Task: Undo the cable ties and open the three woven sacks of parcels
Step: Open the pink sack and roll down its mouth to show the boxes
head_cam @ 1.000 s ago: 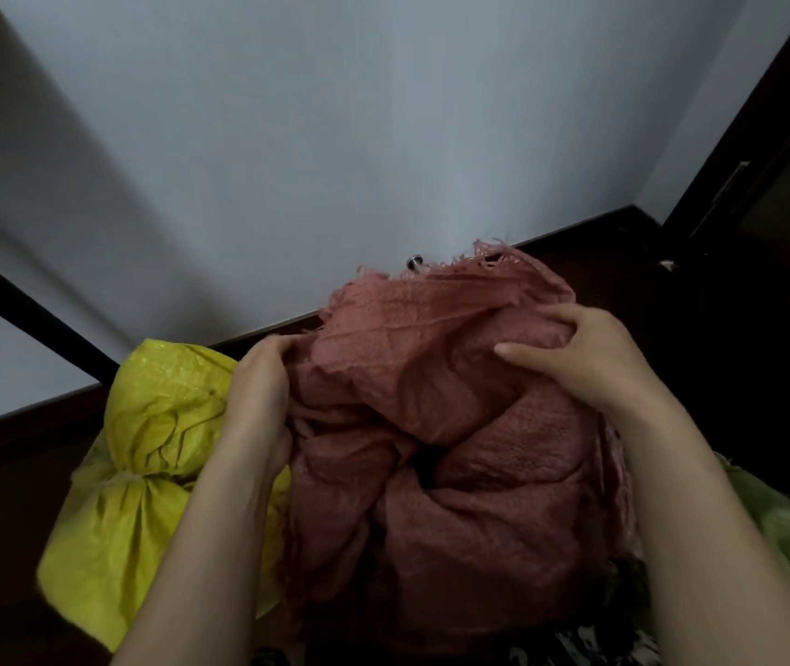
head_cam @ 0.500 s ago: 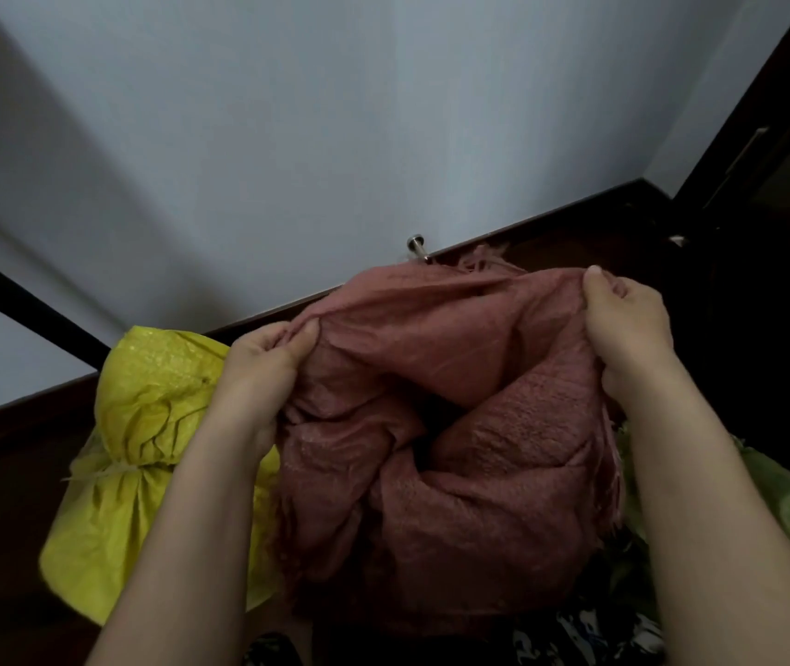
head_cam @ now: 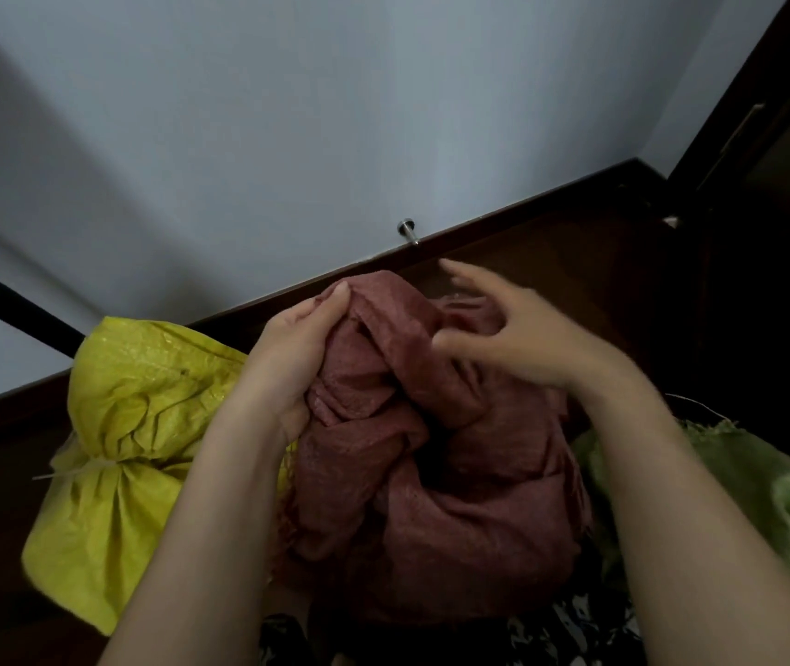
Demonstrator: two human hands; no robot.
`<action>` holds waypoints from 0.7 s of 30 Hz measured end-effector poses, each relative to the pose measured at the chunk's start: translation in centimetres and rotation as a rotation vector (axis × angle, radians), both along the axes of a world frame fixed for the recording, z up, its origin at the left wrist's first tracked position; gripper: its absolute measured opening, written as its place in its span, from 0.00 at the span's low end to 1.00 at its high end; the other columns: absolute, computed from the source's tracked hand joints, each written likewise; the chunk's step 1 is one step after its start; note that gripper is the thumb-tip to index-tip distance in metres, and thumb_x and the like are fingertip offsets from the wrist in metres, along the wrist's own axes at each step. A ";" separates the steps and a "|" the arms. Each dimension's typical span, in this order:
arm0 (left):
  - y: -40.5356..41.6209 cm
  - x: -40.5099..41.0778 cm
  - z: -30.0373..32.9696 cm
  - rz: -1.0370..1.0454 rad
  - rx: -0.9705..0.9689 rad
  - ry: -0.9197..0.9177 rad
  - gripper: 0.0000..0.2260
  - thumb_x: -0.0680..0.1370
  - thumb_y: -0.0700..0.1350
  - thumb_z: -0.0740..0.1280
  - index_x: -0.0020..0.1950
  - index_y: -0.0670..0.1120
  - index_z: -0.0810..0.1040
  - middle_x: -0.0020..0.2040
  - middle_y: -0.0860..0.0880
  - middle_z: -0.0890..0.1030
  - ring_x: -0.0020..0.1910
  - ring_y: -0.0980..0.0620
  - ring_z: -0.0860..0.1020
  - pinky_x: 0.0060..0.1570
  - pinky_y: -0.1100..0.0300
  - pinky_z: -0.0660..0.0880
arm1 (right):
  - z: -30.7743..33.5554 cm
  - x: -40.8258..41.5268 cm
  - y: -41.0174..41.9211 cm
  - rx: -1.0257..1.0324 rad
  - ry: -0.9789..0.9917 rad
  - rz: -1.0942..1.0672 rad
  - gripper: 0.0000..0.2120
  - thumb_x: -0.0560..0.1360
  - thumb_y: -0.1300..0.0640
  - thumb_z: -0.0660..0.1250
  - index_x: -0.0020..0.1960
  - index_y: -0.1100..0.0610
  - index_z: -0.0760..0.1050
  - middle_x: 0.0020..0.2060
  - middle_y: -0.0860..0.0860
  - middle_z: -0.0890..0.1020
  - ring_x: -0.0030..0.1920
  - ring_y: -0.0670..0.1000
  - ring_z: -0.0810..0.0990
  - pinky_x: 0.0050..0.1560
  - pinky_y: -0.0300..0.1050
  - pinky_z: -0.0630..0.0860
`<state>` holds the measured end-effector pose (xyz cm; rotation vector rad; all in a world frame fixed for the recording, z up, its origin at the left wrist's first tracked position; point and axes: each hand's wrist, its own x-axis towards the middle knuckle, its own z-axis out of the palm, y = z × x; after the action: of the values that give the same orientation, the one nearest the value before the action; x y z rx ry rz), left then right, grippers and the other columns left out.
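Observation:
A red woven sack (head_cam: 455,497) stands in front of me with its mouth loose and crumpled. My left hand (head_cam: 297,348) grips a bunched fold of its top edge. My right hand (head_cam: 513,329) is blurred, its fingers spread over the sack's far rim, the thumb touching the cloth. A yellow woven sack (head_cam: 124,425) lies to the left, its neck tied with a pale cable tie (head_cam: 90,466). A green woven sack (head_cam: 767,497) shows at the right, partly hidden by my right forearm.
A pale wall with a dark skirting board (head_cam: 503,233) runs behind the sacks, with a metal door stop (head_cam: 407,230) on it. A dark door (head_cam: 767,137) stands at the right. The floor is dark wood. Black-and-white patterned cloth (head_cam: 575,632) lies at the bottom.
Both hands came inward from the sack's spread rim. My left hand has bunched the red cloth together; my right hand has let go of the rim and opened its fingers.

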<state>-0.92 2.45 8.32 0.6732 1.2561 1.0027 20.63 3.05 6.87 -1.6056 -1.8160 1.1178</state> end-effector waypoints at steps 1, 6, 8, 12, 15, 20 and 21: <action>-0.2 0.3 0.2 -0.043 0.011 -0.024 0.13 0.78 0.46 0.65 0.59 0.40 0.80 0.51 0.41 0.84 0.49 0.47 0.83 0.50 0.55 0.80 | 0.0 -1.0 -0.2 -0.033 0.004 0.118 0.44 0.55 0.28 0.73 0.68 0.29 0.62 0.61 0.30 0.70 0.68 0.32 0.65 0.74 0.41 0.59; -0.9 0.5 0.9 -0.167 0.156 -0.055 0.23 0.67 0.44 0.75 0.60 0.39 0.77 0.51 0.41 0.83 0.48 0.46 0.82 0.46 0.57 0.80 | -1.0 -2.8 0.4 0.117 -0.086 0.068 0.15 0.69 0.39 0.70 0.49 0.47 0.79 0.45 0.42 0.81 0.52 0.46 0.77 0.55 0.48 0.72; -0.7 0.1 0.7 -0.125 0.184 0.084 0.33 0.62 0.45 0.80 0.65 0.48 0.74 0.58 0.43 0.80 0.53 0.47 0.81 0.50 0.56 0.79 | -0.7 -2.1 0.7 0.189 -0.152 -0.093 0.14 0.76 0.44 0.65 0.37 0.53 0.73 0.35 0.47 0.78 0.42 0.51 0.77 0.42 0.46 0.70; -0.6 -0.4 -0.4 -0.095 0.505 0.851 0.29 0.64 0.51 0.79 0.63 0.59 0.74 0.60 0.52 0.70 0.58 0.54 0.73 0.61 0.56 0.73 | -0.5 -0.5 1.1 0.151 -0.202 -0.419 0.18 0.79 0.45 0.55 0.35 0.52 0.71 0.43 0.56 0.81 0.48 0.60 0.79 0.47 0.50 0.72; -0.9 0.9 -1.4 -0.161 0.511 0.790 0.21 0.66 0.61 0.74 0.58 0.58 0.79 0.55 0.57 0.77 0.55 0.59 0.76 0.60 0.53 0.75 | -0.3 0.2 1.2 0.045 -0.081 -0.595 0.20 0.79 0.47 0.54 0.34 0.54 0.73 0.38 0.52 0.78 0.44 0.56 0.78 0.44 0.46 0.69; -2.1 3.7 -3.4 -0.474 0.419 0.870 0.17 0.70 0.57 0.73 0.55 0.52 0.79 0.48 0.59 0.80 0.46 0.63 0.77 0.47 0.71 0.72 | 0.8 0.2 1.1 -0.136 0.365 -0.760 0.16 0.77 0.48 0.60 0.44 0.60 0.78 0.38 0.48 0.79 0.40 0.47 0.77 0.44 0.43 0.73; -1.9 3.8 -3.8 -0.432 0.424 0.892 0.08 0.74 0.50 0.70 0.51 0.49 0.80 0.44 0.56 0.80 0.43 0.59 0.78 0.44 0.67 0.73 | 1.0 0.3 1.1 -0.181 0.440 -0.770 0.14 0.77 0.48 0.62 0.45 0.58 0.78 0.40 0.48 0.79 0.42 0.47 0.78 0.43 0.41 0.74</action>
<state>2.92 0.51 4.48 1.7724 1.5472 0.5986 20.95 4.17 7.87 -1.7447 -0.7214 1.1400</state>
